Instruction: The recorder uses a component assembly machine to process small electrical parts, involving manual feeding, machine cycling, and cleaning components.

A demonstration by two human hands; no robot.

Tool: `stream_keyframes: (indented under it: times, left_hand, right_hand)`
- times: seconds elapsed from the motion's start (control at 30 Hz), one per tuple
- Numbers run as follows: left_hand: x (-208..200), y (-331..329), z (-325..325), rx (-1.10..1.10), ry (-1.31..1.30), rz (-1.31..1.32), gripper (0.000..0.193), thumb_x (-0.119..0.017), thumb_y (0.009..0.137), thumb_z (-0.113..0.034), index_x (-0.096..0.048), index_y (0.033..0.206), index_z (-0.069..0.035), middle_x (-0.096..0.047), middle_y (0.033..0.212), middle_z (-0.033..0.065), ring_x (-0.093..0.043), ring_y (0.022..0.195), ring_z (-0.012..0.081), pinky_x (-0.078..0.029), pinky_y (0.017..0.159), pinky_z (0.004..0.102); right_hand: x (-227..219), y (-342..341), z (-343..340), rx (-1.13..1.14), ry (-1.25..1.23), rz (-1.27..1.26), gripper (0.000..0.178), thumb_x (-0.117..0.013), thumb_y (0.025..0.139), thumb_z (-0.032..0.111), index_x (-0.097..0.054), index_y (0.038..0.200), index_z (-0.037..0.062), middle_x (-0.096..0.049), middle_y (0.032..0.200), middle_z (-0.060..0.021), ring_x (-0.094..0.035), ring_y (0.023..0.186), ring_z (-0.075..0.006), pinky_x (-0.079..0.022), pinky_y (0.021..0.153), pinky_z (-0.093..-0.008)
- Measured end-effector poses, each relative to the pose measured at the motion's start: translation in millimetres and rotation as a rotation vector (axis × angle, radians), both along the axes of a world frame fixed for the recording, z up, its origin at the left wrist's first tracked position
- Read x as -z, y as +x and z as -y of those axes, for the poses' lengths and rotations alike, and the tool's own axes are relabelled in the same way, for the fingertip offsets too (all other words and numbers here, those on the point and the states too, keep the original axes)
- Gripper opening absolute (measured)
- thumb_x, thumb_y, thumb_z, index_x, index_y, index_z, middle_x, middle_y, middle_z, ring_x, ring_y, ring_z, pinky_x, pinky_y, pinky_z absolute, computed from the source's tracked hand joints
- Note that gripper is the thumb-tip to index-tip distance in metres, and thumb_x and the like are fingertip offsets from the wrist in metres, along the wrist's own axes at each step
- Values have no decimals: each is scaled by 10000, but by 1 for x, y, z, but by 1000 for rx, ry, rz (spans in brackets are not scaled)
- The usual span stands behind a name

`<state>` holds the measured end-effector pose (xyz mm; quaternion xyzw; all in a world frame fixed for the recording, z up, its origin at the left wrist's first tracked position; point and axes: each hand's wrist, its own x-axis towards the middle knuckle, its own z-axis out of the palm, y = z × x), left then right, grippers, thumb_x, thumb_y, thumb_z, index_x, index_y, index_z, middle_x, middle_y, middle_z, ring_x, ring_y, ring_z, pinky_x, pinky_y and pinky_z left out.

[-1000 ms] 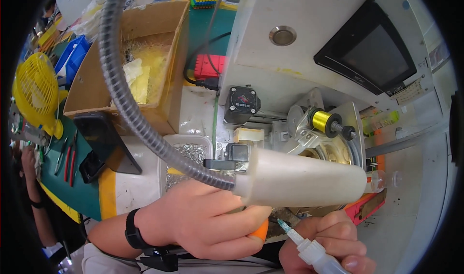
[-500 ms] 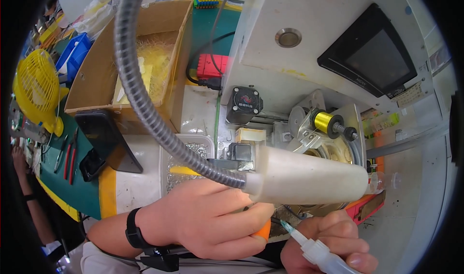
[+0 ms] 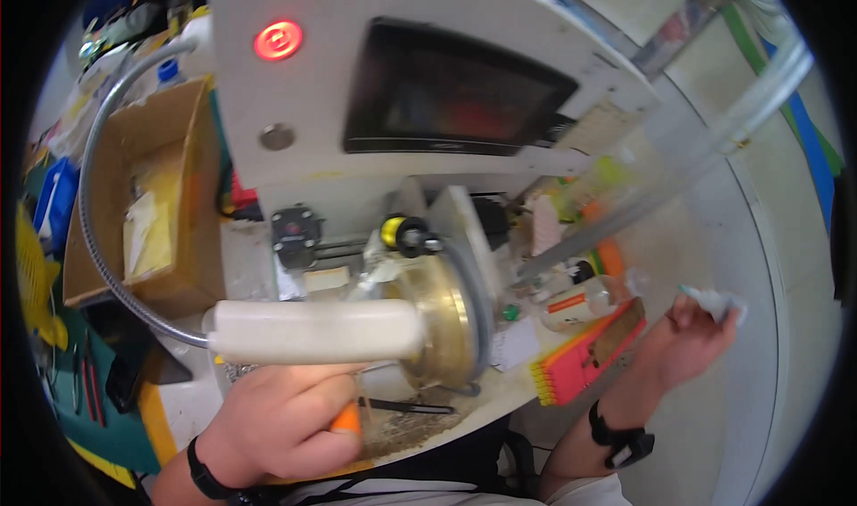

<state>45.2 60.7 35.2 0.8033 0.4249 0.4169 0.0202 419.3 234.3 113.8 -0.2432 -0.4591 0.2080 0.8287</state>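
Note:
My left hand [image 3: 281, 421] is closed around an orange-handled tool [image 3: 346, 418] with a thin metal tip, just below the white cylindrical lamp head [image 3: 317, 331]; its exact kind is hidden by the fingers. Out to the right, my right hand [image 3: 683, 350] grips a whitish squeeze bottle [image 3: 717, 304] with a blue-green tip, blurred by motion. Between the hands stands a machine's brass-coloured ring [image 3: 437, 327], with a small yellow wire spool [image 3: 393, 232] above it. A black slim tool [image 3: 406, 407] lies on the bench below the ring.
Behind is the grey machine housing with a dark screen [image 3: 446, 91] and a red-lit button [image 3: 278, 40]. A cardboard box [image 3: 201, 229] stands left, beside the lamp's metal gooseneck [image 3: 89, 203]. Near my right hand are a clear bottle [image 3: 580, 305] and a red-pink case [image 3: 580, 363].
The view has swung to the right. My right hand has moved away from my left hand, outward to the right, with the squeeze bottle. My left hand still grips the orange-handled tool.

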Motion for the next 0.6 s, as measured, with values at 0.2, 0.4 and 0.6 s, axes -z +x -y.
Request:
stream_keyframes:
  times: [0.2,0.4,0.6]
  left_hand:
    - [1,15,-8,-91,131,-8,307,-746,637,37,-537,840,-60,-694,977,116,-770,905,345,-636,668,389]
    - [7,10,-3,-159,211,-115,257,-823,640,-60,-606,773,-99,-744,1021,99,-764,943,284,-608,646,345]
    - [9,9,-5,-159,179,-92,221,-806,664,-66,-614,769,-97,-746,1014,109,-752,935,284,-601,635,340]
  right_hand:
    - [-3,64,-31,329,-235,322,178,-586,1113,249,-617,1138,75,-615,912,15,-474,695,-60,-364,603,-231]
    - [18,43,-37,105,-396,670,184,-619,1098,170,-611,1229,41,-605,995,23,-512,835,-59,-415,706,-251]
    - [64,0,44,245,67,1111,259,-754,933,87,-674,1179,63,-579,914,-14,-576,820,-129,-456,711,-319]
